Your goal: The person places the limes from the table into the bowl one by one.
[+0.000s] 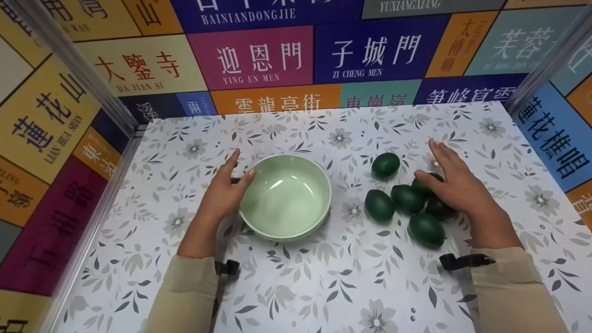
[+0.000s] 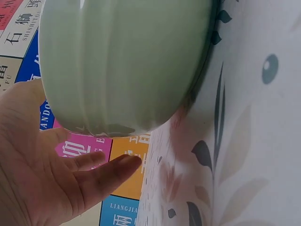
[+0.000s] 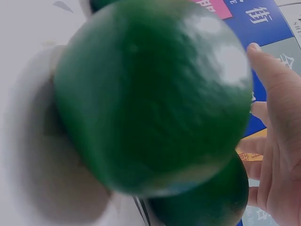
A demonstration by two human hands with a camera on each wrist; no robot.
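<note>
Just to the right of the left hand (image 1: pixel 224 194), a pale green bowl (image 1: pixel 286 199), upright on the surface (image 1: pixel 323 296), round in outline, with its mouth straight up. Across from it, beside the right hand (image 1: pixel 462 187) and partly hidden by it, six dark green egg-shaped fruits (image 1: pixel 408 200). Farthest fruit (image 1: pixel 385 165) a little apart, with its long axis slanting from near left to far right; nearest fruit (image 1: pixel 426 230) turned with its long axis toward the right wrist. Left hand spread wide at the bowl's side, thumb overlapping the rim in the head view, with nothing gripped; contact impossible to tell. Right hand likewise spread, fingers extended, thumb well apart, with nothing gripped; contact with the fruits impossible to tell. Behind the hands, beige sleeves (image 1: pixel 189 291) and black wrist straps (image 1: pixel 467 261). Under everything, grey leaves and flowers printed on white. Beyond the hands, a wall of lettered panels: pink panel (image 1: pixel 259 58) reading 迎恩門, YING EN MEN; dark blue panel (image 1: pixel 374 53) reading 子城門, ZI CHENG MEN; cream panel (image 1: pixel 143 64) marked DA JIAN SI; higher up, BAINIANDONGJIE and YUXIANGXIANG. Out past the left hand, a yellow panel (image 1: pixel 46 118) with 蓮花山, LIAN HUA SHAN.
</note>
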